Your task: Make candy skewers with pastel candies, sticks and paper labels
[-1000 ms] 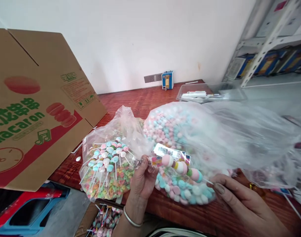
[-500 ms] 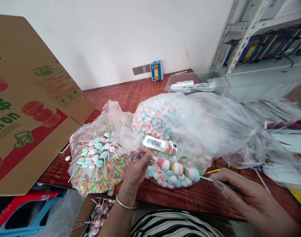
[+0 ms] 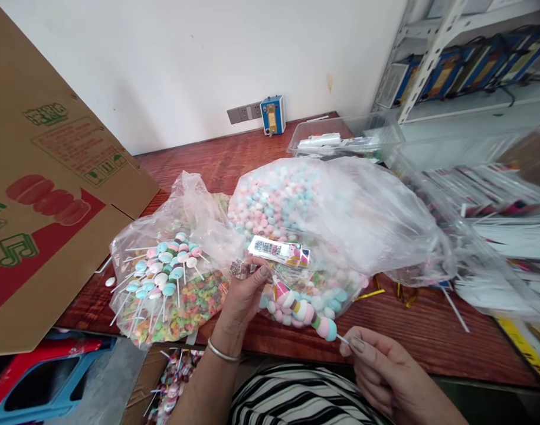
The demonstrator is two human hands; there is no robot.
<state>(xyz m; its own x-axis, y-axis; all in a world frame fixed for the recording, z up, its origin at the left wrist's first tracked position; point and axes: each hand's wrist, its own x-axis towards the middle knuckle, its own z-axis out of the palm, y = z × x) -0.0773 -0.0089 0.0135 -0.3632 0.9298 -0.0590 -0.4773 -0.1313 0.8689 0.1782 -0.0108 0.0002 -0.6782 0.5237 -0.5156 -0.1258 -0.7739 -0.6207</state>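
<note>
My right hand [image 3: 380, 369] pinches the white stick of a candy skewer [image 3: 303, 311] strung with pink, white, blue and green sweets, held over the table's front edge. My left hand [image 3: 245, 295] is closed at the skewer's upper end and grips a small silvery wrapped piece [image 3: 240, 269]. Behind the hands lies a big clear bag of pink and blue round sweets [image 3: 287, 206] with a barcode label [image 3: 278, 251] on it. To the left a smaller clear bag [image 3: 172, 271] holds ring sweets, with several finished lollipop sticks [image 3: 163, 274] lying on it.
A brown Macaron carton [image 3: 48, 195] leans at the left. A clear plastic tray [image 3: 340, 139] and a blue box [image 3: 272, 114] sit at the back of the red wooden table [image 3: 411, 330]. Packets in plastic [image 3: 495, 218] lie at the right; a box of lollipops [image 3: 176, 383] stands below.
The skewer has tilted and come nearer, its stick end now lower over the table edge. My right hand drew in toward me. The view shifted right.
</note>
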